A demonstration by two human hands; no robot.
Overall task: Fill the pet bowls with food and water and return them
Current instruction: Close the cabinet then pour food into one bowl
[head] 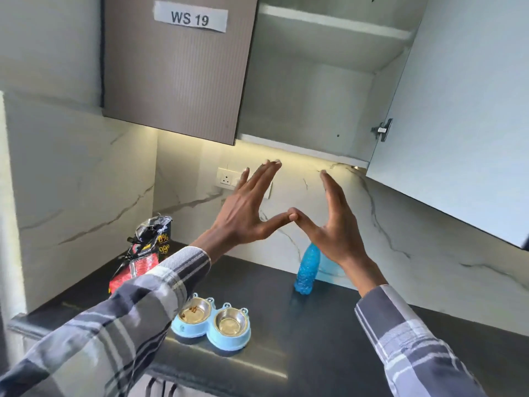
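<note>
A light blue double pet bowl stand [209, 330] sits on the dark countertop [315, 339]. Its left steel bowl [194, 310] holds a few kibble pieces; its right steel bowl [230, 321] looks empty. A black and red pet food bag [143, 253] leans in the back left corner. A blue water bottle [307, 269] stands against the back wall. My left hand [249, 210] and my right hand [335, 224] are raised above the counter, fingers spread, thumb tips touching. Neither hand holds anything.
An upper cabinet [315, 81] stands open with bare shelves, its door [458, 110] swung out at the right. The closed door beside it bears a label reading WS 19 [190, 18]. A wall socket [227, 179] sits behind my left hand.
</note>
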